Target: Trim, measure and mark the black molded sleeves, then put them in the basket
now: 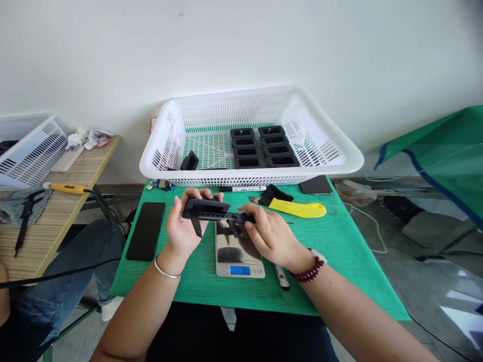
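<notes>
My left hand [180, 224] is closed around a black hollow rectangular part [191, 205], its fingers curled behind. A black caliper [215, 216] lies along the part's near side, its jaws pointing down. My right hand [268, 230] grips the caliper's slider end between thumb and fingers. Whether the jaws touch the part I cannot tell. Below both hands sits a small silver digital scale [240, 256] with a lit blue display. Similar black parts [247, 152] stand in two columns in the white basket [241, 180], with another lying tilted at its left.
Around the scale on the green mat [320, 271] are a black phone [145, 231], a yellow-handled knife [298, 208], a marker [243, 189] and a white pen-like item [282, 277]. Another person's jeans-clad leg [81, 271] is at left, beside a wooden table [71, 201] holding another caliper [27, 216].
</notes>
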Demonstrator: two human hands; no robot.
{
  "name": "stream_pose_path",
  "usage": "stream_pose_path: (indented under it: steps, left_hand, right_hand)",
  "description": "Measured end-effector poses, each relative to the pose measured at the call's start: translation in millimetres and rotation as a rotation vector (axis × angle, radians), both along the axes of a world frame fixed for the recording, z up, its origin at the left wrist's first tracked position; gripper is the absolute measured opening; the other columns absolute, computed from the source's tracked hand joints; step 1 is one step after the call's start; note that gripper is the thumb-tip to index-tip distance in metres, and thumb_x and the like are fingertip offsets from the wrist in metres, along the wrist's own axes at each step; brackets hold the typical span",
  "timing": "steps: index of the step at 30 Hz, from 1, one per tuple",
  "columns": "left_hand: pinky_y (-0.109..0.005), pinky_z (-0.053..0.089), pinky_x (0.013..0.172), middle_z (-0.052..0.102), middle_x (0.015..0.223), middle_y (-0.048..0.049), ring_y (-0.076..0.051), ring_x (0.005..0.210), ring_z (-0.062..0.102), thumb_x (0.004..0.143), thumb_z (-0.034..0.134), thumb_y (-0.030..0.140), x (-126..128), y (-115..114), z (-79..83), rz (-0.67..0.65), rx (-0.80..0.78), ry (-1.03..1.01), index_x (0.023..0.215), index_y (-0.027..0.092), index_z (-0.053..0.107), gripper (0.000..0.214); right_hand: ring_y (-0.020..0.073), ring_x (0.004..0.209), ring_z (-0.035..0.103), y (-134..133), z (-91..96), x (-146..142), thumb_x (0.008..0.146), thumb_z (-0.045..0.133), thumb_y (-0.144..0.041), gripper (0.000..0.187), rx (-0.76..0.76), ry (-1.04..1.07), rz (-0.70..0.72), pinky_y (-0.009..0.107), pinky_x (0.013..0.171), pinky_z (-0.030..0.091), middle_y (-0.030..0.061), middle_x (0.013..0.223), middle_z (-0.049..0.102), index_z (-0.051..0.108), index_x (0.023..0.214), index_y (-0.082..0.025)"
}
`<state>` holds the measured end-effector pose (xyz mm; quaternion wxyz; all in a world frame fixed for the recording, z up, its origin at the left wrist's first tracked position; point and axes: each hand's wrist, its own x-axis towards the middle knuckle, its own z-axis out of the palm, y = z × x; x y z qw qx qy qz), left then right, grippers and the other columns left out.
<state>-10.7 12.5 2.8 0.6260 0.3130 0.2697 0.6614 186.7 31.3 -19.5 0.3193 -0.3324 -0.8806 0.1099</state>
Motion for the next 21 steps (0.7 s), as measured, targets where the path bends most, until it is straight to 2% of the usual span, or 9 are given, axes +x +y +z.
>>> stream_pose_path:
  steps: [12,21]
  left_hand:
    - [-0.053,0.044,0.097,0.058,0.092,-0.0046,-0.028,0.101,0.061,0.086,0.039,0.062,-1.8,0.8,0.5,0.016,-0.020,0.036,0.083,0.024,0.055,0.041]
    - [-0.053,0.045,0.096,0.058,0.092,-0.0051,-0.027,0.099,0.062,0.086,0.039,0.062,-1.5,0.5,1.7,0.019,-0.021,0.066,0.081,0.024,0.055,0.042]
  right_hand:
    - [0.0231,0.089,0.062,-0.6,-2.2,0.3,0.094,0.036,-0.020,0.030,-0.037,0.001,0.046,0.037,0.070,0.052,0.0122,0.103,0.062,0.034,0.124,-0.017]
    - [0.0215,0.088,0.058,-0.1,-2.0,3.0,0.094,0.035,-0.020,0.035,-0.109,0.054,0.062,0.036,0.064,0.053,0.0117,0.108,0.050,0.031,0.128,-0.020]
